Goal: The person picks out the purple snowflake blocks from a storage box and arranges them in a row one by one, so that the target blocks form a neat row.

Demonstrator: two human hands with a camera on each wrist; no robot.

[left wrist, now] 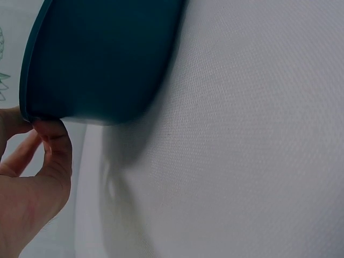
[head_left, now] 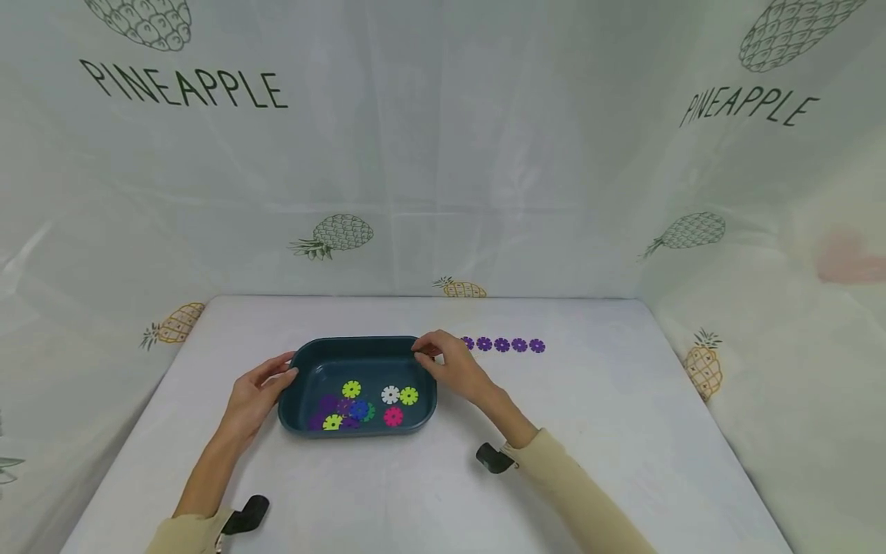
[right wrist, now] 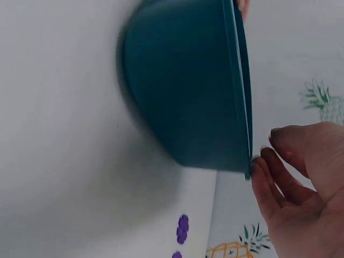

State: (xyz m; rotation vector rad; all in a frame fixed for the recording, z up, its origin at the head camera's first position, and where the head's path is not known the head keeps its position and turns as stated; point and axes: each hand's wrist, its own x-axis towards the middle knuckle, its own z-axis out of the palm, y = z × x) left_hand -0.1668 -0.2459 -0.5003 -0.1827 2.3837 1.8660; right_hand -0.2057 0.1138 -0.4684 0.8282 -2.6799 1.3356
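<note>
Thumb and fingers of the left hand (head_left: 252, 404) pinch the left rim of the tray (head_left: 360, 346). Fingertips of the right hand (head_left: 457, 368) touch the right rim; its thumb stands apart. From here, the tray appears to sit on the white table (head_left: 609, 400), holding loose coloured discs (head_left: 359, 409). Caution: lifting by the left alone may tip the tray, sliding its contents. Moving it rightward may disturb the nearby row of purple discs (head_left: 501, 345).

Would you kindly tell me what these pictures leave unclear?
1. Head view: the left end of the purple row, hidden by the right hand.
2. Head view: the count of flower pieces in the tray; some overlap.
3. Both wrist views: those pieces, hidden by the tray's wall, and the tray's far part, cut off by the top edge.
</note>
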